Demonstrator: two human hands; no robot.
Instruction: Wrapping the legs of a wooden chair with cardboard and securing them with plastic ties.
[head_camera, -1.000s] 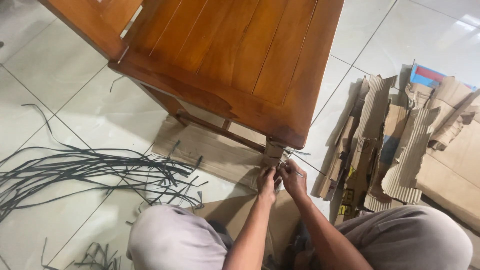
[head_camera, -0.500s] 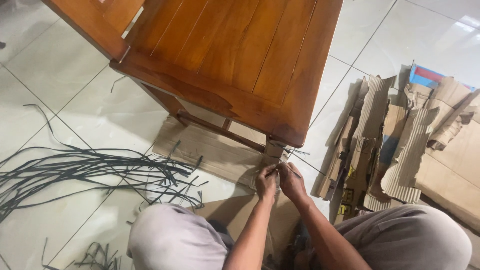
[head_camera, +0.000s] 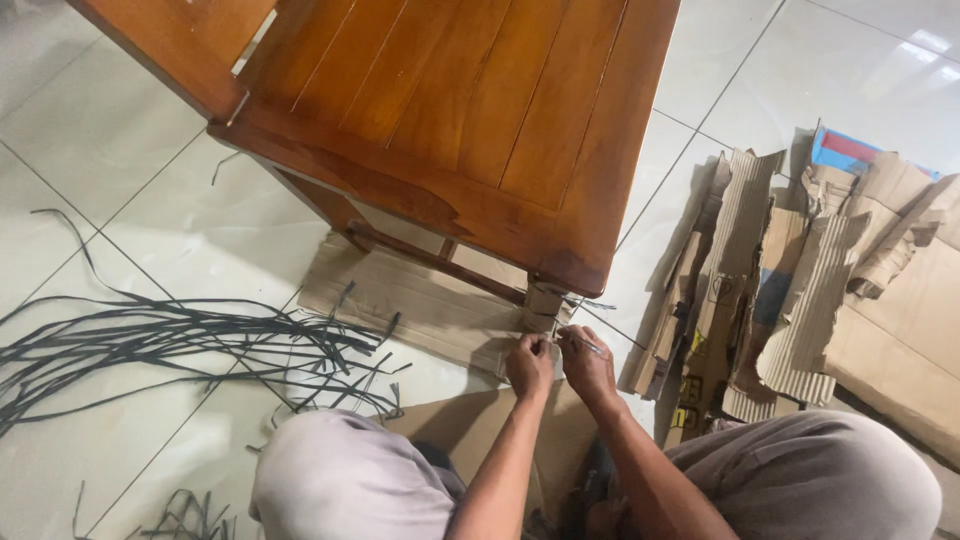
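Note:
A brown wooden chair stands on the tiled floor in front of me. Its near right leg is wrapped in cardboard. My left hand and my right hand are together at the foot of that leg. Both pinch a thin dark strap that runs around the wrapping. A loose end of the strap sticks out to the right of the leg.
A heap of dark plastic straps lies on the floor at the left. A flat cardboard sheet lies under the chair. Torn corrugated cardboard pieces are piled at the right. My knees fill the bottom of the view.
My hands have shifted slightly at the leg's foot, the right hand drawing the strap end out to the right. The view has drifted a little.

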